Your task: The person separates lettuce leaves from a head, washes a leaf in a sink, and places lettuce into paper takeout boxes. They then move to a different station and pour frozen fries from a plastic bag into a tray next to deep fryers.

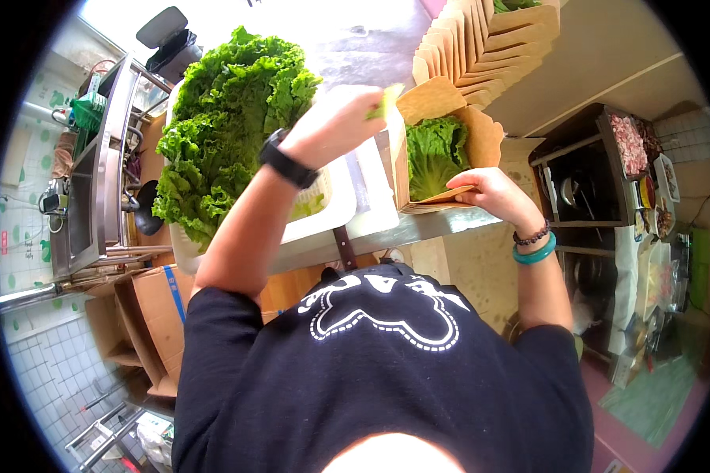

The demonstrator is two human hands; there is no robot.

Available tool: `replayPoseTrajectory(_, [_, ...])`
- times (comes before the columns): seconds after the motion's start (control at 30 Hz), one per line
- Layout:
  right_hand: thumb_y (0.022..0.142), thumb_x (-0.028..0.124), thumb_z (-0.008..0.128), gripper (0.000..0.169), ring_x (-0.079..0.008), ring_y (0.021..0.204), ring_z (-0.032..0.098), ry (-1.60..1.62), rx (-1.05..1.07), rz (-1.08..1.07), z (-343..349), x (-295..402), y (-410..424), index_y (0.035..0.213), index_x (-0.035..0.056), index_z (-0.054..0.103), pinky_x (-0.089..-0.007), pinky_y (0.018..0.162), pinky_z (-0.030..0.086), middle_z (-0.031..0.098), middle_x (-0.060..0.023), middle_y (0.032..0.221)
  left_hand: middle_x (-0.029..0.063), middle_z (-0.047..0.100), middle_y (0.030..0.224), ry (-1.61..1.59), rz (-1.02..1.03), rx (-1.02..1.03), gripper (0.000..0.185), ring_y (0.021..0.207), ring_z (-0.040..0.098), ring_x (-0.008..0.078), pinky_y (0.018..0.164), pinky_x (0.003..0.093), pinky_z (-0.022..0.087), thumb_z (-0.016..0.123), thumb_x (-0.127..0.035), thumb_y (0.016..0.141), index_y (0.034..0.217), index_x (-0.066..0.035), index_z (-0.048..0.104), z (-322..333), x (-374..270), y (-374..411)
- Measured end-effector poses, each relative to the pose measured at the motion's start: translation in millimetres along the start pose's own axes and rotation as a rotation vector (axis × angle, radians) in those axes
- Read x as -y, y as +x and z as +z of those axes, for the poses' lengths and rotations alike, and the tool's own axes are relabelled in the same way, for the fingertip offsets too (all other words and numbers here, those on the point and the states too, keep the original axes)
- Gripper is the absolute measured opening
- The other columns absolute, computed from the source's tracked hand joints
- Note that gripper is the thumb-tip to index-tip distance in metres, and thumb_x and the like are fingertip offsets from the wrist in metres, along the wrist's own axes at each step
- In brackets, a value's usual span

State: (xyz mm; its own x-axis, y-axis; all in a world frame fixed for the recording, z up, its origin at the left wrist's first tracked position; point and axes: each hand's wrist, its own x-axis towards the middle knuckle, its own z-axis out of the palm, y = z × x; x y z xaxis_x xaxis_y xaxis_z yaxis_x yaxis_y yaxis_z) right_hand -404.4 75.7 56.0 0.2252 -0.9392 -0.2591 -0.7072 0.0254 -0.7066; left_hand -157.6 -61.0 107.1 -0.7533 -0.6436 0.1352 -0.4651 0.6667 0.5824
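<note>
My left hand (344,125) is raised between the lettuce pile and an open paper box, its fingers closed on a pale green lettuce piece (386,103) that is slightly blurred. A frilly lettuce leaf (435,154) lies inside the kraft paper box (483,137), which stands at the counter's near edge. With thumb and fingers, my right hand (490,190) pinches the box's near right flap. Green leaf lettuce (231,130) is heaped in a white plastic tub (344,204) to the left, with a basket-like inner wall showing.
Nested kraft boxes (497,50) run back along the metal counter (370,50); lettuce shows in one at the far end. Left are a steel sink unit (94,195), a bin (174,50) and cardboard boxes (160,319). A rack with a tray of chopped meat (627,145) stands right.
</note>
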Motion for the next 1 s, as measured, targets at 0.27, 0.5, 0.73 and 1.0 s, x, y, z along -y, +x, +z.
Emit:
replayPoseTrajectory(0.27, [0.074,0.006,0.062,0.015,-0.0253,0.071,0.060,-0.185,-0.032,-0.115,4,0,1,0.088,0.0013,0.063,-0.0299,0.065,0.047,0.062,-0.0127,0.079,0.0153,0.061,0.091,0.056,0.083,-0.078,0.034,0.084,0.059,0.0261,0.077,0.0314,0.046,0.061,-0.017,0.076,0.107,-0.002,0.057,49,10,57])
replayPoseTrajectory(0.5, [0.071,0.013,0.063,0.014,-0.0291,0.076,0.058,-0.224,-0.143,-0.193,7,-6,-3,0.083,0.0062,0.064,-0.0356,0.065,0.047,0.062,-0.0119,0.079,0.0100,0.061,0.086,-0.194,0.067,-0.221,0.021,0.075,0.058,0.0189,0.068,0.0282,0.047,0.059,-0.015,0.078,0.096,-0.004,0.062,47,-12,43])
replayPoseTrajectory(0.73, [0.071,0.019,0.059,0.010,-0.0282,0.072,0.059,-0.498,-0.170,-0.265,9,-13,-2,0.077,0.0113,0.062,-0.0368,0.062,0.047,0.060,-0.0108,0.074,0.0120,0.060,0.082,-0.366,0.177,-0.225,0.011,0.074,0.057,0.0255,0.068,0.0306,0.045,0.056,-0.001,0.077,0.087,-0.001,0.061,68,-87,-16])
replayPoseTrajectory(1.0, [0.071,0.019,0.059,0.010,-0.0275,0.071,0.059,-0.372,-0.202,-0.258,6,-14,-3,0.074,0.0100,0.062,-0.0363,0.060,0.047,0.061,-0.0093,0.070,0.0096,0.057,0.080,-0.001,0.295,-0.209,0.018,0.076,0.055,0.0252,0.066,0.0334,0.047,0.059,-0.001,0.069,0.087,-0.003,0.060,125,-96,-31])
